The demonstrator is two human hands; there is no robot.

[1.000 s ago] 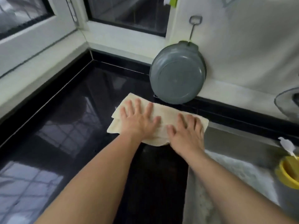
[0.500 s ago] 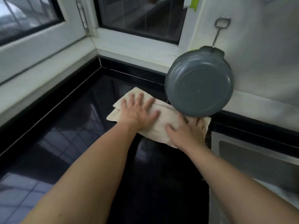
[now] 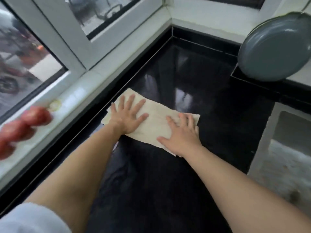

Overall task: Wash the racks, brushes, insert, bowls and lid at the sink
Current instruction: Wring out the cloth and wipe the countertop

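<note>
1. Daylight pours in through the windows (image 3: 42,52), soft and even.
2. The black counter (image 3: 193,78) right of the windows throws back pale glare patches.
3. Red fruit (image 3: 25,125) below the windows smears into blur.
4. Window frames bend near the edges.

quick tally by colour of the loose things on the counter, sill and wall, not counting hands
Beige: 1, the folded beige cloth on the black counter, under the left hand and right hand
Grey: 1, the round grey pan against the wall
Red: 3, the blurred round red fruits on the white sill
Total: 5
</note>
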